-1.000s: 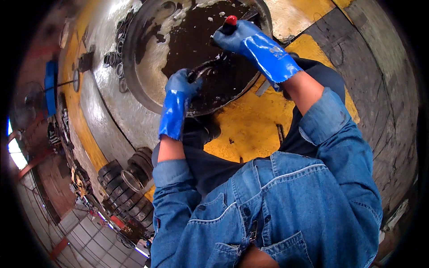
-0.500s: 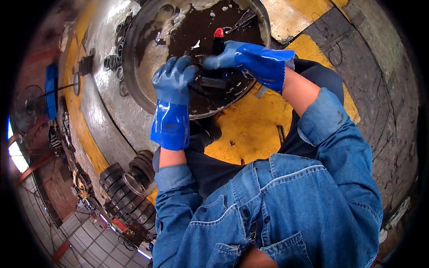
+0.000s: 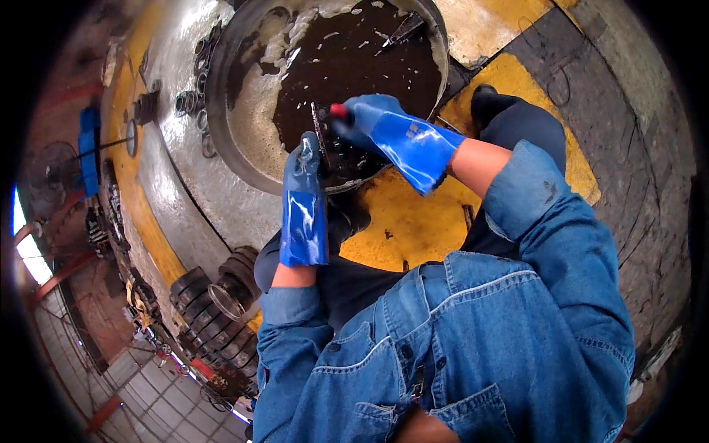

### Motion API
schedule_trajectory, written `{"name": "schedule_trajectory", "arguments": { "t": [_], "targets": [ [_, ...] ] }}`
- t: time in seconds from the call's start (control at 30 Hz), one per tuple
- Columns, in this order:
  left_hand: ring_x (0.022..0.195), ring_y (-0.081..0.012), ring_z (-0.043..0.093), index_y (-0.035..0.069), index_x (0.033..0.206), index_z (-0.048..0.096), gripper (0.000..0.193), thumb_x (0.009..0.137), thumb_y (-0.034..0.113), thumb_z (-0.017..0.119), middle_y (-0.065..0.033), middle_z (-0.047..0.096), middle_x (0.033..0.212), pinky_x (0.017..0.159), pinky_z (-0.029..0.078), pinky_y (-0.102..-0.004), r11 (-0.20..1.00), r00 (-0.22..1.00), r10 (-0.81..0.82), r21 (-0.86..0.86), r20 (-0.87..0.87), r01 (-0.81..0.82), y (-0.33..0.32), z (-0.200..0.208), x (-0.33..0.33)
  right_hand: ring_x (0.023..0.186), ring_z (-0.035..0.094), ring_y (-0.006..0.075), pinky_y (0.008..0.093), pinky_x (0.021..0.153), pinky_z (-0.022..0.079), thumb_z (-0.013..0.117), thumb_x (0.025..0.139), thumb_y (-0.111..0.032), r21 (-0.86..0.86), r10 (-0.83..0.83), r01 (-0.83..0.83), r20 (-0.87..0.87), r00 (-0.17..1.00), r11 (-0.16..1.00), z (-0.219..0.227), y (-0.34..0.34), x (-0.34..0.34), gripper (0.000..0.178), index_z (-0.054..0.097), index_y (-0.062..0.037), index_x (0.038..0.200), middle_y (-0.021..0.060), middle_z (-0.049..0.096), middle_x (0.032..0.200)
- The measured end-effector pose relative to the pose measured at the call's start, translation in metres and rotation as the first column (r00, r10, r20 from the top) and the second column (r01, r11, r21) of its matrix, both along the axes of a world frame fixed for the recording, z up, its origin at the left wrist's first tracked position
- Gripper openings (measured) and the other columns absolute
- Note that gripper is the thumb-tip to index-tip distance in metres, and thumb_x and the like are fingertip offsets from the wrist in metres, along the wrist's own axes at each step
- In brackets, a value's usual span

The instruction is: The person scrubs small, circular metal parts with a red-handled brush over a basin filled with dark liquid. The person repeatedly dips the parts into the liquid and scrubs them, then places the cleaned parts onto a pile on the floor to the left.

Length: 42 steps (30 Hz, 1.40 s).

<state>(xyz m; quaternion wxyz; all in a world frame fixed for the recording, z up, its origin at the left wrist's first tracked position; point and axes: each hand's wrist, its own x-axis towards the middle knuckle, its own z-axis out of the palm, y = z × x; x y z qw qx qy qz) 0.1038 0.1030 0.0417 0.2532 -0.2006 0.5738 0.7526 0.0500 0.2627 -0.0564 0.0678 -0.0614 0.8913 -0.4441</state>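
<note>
Down at the near rim of a wide metal basin (image 3: 244,148), both hands meet over dark, oily liquid (image 3: 354,66) that fills much of it. The left hand (image 3: 306,166), in a blue rubber glove, reaches up from the lower edge with its fingers pressed against a thin, dark, flat metal part (image 3: 322,136) that stands nearly on edge just above the liquid. How far those fingers are curled around the part cannot be told, since the glove's back faces the camera. The right hand (image 3: 369,122), gloved in the same blue, comes in from the right and is closed around a small tool with a red tip (image 3: 338,112); the red tip pokes out of the fist and sits right against the upper side of the part. The two gloves are just beside each other, with the part between them.

Pale foam and light flecks float on the liquid, and a dark pointed object (image 3: 405,31) lies in it near the far rim. The basin rests on a wet, grey concrete floor (image 3: 185,199) with broad yellow painted bands (image 3: 413,221). Left of the basin, several metal rings (image 3: 193,111) lie scattered on the floor. Lower left, a row of black ribbed cylindrical parts (image 3: 214,303) lies side by side. A blue fan (image 3: 88,151) stands at the far left. The person wears a denim shirt (image 3: 473,340) with rolled sleeves, and a dark knee (image 3: 517,122) shows to the right of the basin.
</note>
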Motion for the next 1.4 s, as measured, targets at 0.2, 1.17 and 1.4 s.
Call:
{"name": "schedule_trajectory", "arguments": {
  "t": [0.2,1.17,1.4],
  "targets": [
    [0.105,-0.031,0.073,0.002,0.14,0.059,0.065,0.09,0.038,0.08,-0.0179,0.073,0.122,0.094,0.057,-0.0406,0.658,0.854,-0.388,-0.753,-0.346,-0.006,-0.043,-0.095,0.004,0.093,0.07,0.0422,0.0485,0.081,0.056,0.061,0.097,-0.047,-0.02,-0.024,0.025,0.028,0.999,1.0,-0.003,-0.014,-0.006,0.038,0.077,-0.0122,0.093,0.0188,0.074,0.094],
    [0.087,-0.0156,0.068,-0.001,0.121,0.073,0.049,0.105,0.043,0.058,-0.0069,0.076,0.103,0.08,0.052,-0.0266,0.528,0.757,-0.654,-0.707,0.015,0.47,-0.042,-0.02,-0.116,0.082,0.067,0.0164,0.0343,0.074,0.054,0.078,0.084,-0.038,-0.689,0.413,-0.094,0.314,0.855,0.719,0.036,0.054,-0.018,0.038,0.077,-0.0042,0.101,0.0064,0.074,0.088],
    [0.057,-0.0119,0.048,0.011,0.101,0.079,0.047,0.1,0.054,0.061,-0.0016,0.067,0.073,0.05,0.032,-0.0294,0.411,0.732,-0.627,-0.684,0.267,0.602,-0.017,-0.041,-0.131,0.092,0.072,0.039,0.0477,0.08,0.057,0.072,0.086,-0.04,0.071,0.341,-0.339,-0.019,0.94,0.938,0.014,0.036,0.001,0.034,0.077,-0.012,0.103,0.0189,0.075,0.094]
  ]
}}
